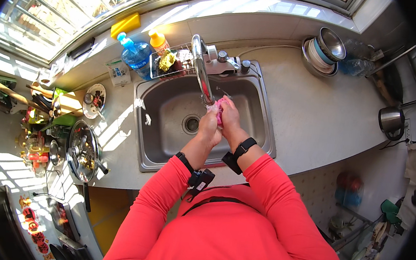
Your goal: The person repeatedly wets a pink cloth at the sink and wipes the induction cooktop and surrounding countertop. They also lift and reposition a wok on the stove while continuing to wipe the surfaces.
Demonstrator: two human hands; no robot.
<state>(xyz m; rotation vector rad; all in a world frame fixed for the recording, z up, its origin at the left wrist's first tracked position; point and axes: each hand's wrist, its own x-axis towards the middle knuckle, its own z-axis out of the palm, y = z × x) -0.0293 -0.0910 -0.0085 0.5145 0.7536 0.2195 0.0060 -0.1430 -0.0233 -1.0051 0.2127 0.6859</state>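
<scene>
A wet pink cloth (220, 109) is held between my two hands, right under the spout of the chrome faucet (202, 67). My left hand (209, 127) closes on its near left side, and my right hand (229, 113) grips it from the right. Water runs and splashes over the cloth. Both hands are above the stainless steel sink (167, 126), to the right of its drain (191, 124). My fingers hide much of the cloth.
Behind the sink stand a wire rack (157, 75) with a yellow scrubber, a blue pump bottle (137, 57) and an orange-capped bottle (158, 41). Stacked bowls (324, 53) sit at the back right. A lidded pan (83, 152) and a plate (93, 113) are on the left.
</scene>
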